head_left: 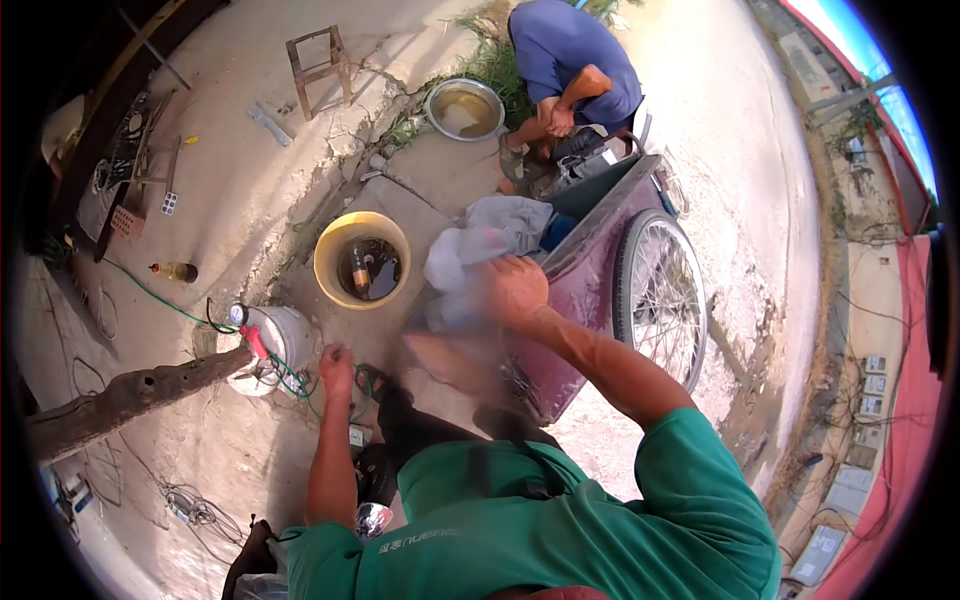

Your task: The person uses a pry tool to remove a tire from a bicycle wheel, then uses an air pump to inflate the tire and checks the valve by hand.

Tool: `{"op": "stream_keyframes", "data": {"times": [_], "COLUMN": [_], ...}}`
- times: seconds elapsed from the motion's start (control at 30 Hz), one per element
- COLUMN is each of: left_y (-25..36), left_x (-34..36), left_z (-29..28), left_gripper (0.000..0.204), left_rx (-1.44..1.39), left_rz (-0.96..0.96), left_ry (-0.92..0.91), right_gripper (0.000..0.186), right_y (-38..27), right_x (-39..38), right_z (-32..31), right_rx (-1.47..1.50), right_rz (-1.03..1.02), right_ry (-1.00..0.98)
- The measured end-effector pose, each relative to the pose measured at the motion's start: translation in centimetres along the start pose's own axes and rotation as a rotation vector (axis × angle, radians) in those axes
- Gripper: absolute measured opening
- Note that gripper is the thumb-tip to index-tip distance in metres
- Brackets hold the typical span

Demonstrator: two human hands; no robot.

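My right hand reaches over the near end of the purple cart, beside pale plastic bags. Motion smears its fingers, so whether they touch or hold anything cannot be told. Low on the left, my left hand is closed, its fingers curled in. Anything inside that fist is hidden. Nearest to it stands a white canister with a round gauge, a red valve and a green hose. Ahead of my feet, a yellow bucket holds dark liquid and a bottle-like object.
Another person in blue crouches beyond the cart, near a metal basin of cloudy water. The cart's spoked wheel stands on the right. A rough log juts in from the left. A wooden stool frame stands far left.
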State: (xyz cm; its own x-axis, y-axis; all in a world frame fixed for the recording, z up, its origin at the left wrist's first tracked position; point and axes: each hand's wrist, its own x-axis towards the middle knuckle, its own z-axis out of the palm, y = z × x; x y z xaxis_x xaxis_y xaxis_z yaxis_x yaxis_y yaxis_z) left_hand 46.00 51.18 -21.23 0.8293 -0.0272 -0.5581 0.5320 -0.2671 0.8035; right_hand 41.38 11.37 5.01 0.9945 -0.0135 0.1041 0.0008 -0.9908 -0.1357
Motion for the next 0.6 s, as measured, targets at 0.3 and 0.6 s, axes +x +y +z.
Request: {"op": "stream_keyframes", "data": {"times": [0.3,0.6], "left_y": [21.3,23.1], "left_x": [-22.8,-28.2], "left_z": [21.3,33.4], "left_gripper": [0.038,0.04], "left_rx": [0.123,0.8], "left_rz": [0.57,1.072], "left_ry": [-0.097,0.188], "right_gripper": [0.024,0.031], "right_y": [6.5,24.2], "right_x": [-13.0,-48.5], "right_z": [-9.5,-6.8], "right_rx": [0.887,0.428], "right_rz": [-0.012,0.947], "right_ry": [0.371,0.612]}}
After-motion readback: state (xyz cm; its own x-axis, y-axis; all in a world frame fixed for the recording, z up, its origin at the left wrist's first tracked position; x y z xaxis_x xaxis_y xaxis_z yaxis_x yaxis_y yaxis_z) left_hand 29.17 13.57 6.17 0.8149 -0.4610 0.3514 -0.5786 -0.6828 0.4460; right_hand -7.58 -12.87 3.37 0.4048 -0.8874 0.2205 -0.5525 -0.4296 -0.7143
